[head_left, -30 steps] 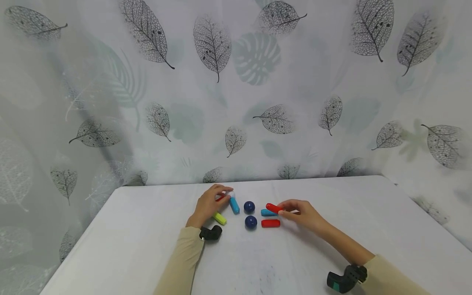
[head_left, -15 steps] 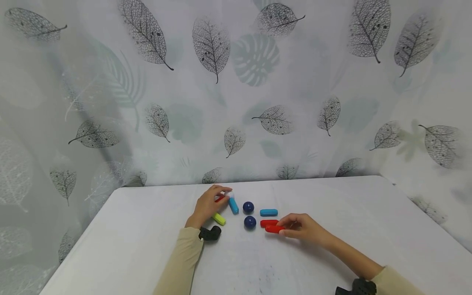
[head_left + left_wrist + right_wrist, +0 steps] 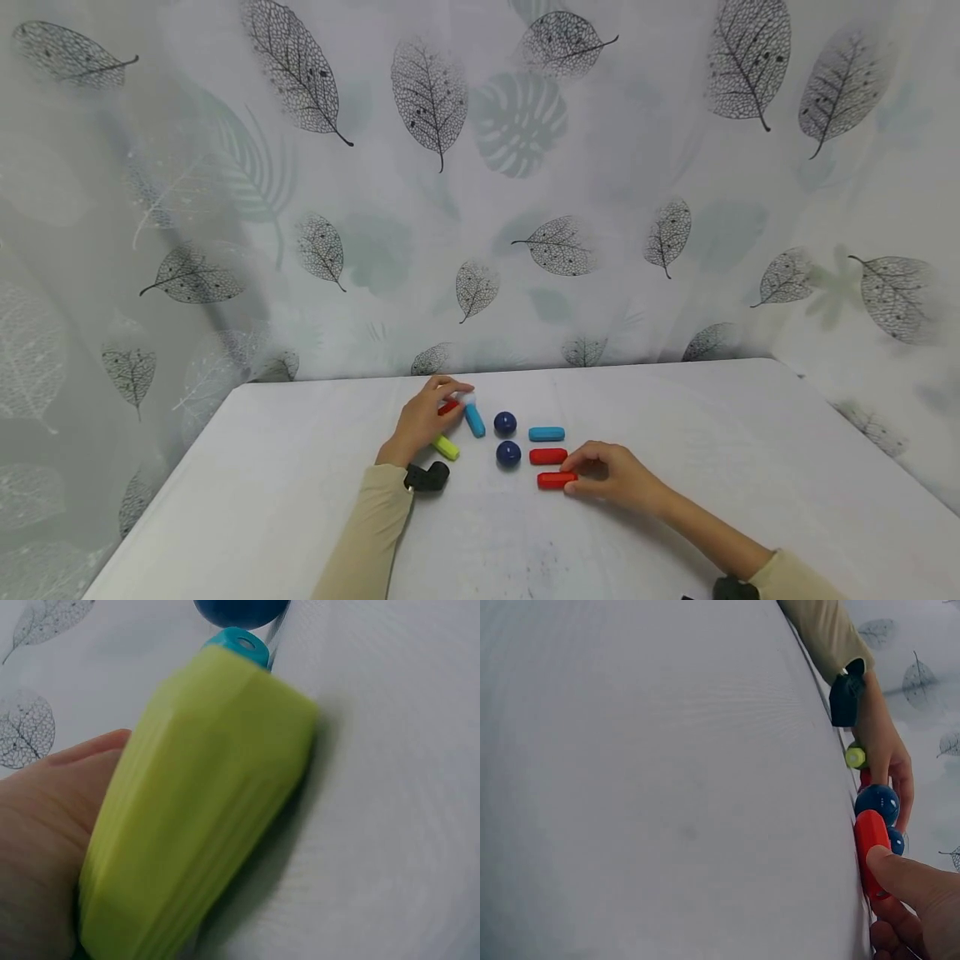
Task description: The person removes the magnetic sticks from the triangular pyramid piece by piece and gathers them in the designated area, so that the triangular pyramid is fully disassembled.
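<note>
My left hand point(image 3: 423, 418) pinches a small whitish ball point(image 3: 469, 398), partly hidden by its fingertips. A light blue stick point(image 3: 475, 421) points from that ball toward me. A red stick point(image 3: 447, 407) shows under the left fingers, and a yellow-green stick point(image 3: 446, 447) lies by the palm, large in the left wrist view. My right hand point(image 3: 617, 477) pinches the right end of a red stick point(image 3: 556, 481) low at the tabletop, its thumb point(image 3: 904, 874) across it in the right wrist view. Just beyond lies another red stick point(image 3: 548, 456).
Two dark blue balls point(image 3: 505, 423) point(image 3: 508, 454) stand between the hands. A light blue stick point(image 3: 547, 434) lies farthest back in the right-hand row. The white table point(image 3: 247, 500) ends at a leaf-print curtain point(image 3: 480, 208).
My right hand has brought its red stick from over the light blue stick toward me and down, to the near side of the other red stick. The left hand stays in place.
</note>
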Demonstrator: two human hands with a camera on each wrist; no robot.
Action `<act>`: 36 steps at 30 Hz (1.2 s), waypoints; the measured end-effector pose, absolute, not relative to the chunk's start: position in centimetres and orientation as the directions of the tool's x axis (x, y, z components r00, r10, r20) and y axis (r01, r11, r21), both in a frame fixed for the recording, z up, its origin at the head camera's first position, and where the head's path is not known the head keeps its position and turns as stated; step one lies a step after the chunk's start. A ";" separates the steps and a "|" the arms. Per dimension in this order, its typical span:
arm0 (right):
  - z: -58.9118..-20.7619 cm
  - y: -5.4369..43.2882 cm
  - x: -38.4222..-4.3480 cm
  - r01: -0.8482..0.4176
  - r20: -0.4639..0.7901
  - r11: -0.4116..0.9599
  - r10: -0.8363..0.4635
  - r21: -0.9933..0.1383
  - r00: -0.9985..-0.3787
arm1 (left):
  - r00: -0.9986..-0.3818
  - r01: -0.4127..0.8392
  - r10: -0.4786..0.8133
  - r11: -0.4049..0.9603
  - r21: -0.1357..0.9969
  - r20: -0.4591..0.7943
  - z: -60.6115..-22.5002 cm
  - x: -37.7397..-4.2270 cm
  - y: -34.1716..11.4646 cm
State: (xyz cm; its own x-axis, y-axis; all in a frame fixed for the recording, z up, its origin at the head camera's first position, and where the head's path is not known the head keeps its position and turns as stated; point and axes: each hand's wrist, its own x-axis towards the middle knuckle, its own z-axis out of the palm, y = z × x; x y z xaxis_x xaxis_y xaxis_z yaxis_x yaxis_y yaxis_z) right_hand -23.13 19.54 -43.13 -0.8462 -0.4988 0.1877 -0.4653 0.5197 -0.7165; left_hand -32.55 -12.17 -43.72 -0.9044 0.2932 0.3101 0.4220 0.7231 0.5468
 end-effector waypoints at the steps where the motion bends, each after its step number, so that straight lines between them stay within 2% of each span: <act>1: -43.1 19.5 -23.1 -0.467 0.192 0.519 -0.497 -0.716 -0.846 | -0.906 0.420 0.299 0.724 0.548 0.300 -43.7 -32.5 -12.2; 7: -43.0 19.3 -23.0 -0.454 0.194 0.499 -0.488 -0.738 -0.851 | -0.903 0.429 0.329 0.725 0.539 0.275 -43.4 -32.4 -12.2; 16: -43.2 19.3 -23.2 -0.504 0.294 0.411 -0.475 -0.760 -0.830 | -0.877 0.477 0.363 0.737 0.478 0.316 -43.2 -32.1 -12.3; 21: -42.7 18.8 -23.7 -0.515 0.321 0.398 -0.459 -0.759 -0.828 | -0.893 0.443 0.332 0.774 0.453 0.305 -42.9 -32.0 -12.4; 26: -41.9 17.9 -24.6 -0.509 0.317 0.385 -0.461 -0.770 -0.829 | -0.918 0.385 0.279 0.794 0.471 0.282 -42.7 -32.1 -12.3; 32: -40.9 16.6 -25.9 -0.515 0.319 0.393 -0.465 -0.762 -0.826 | -0.915 0.394 0.268 0.759 0.518 0.303 -43.0 -32.3 -12.2; 36: -40.2 15.4 -27.0 -0.518 0.320 0.404 -0.463 -0.754 -0.827 | -0.906 0.407 0.268 0.764 0.501 0.327 -43.1 -32.3 -12.2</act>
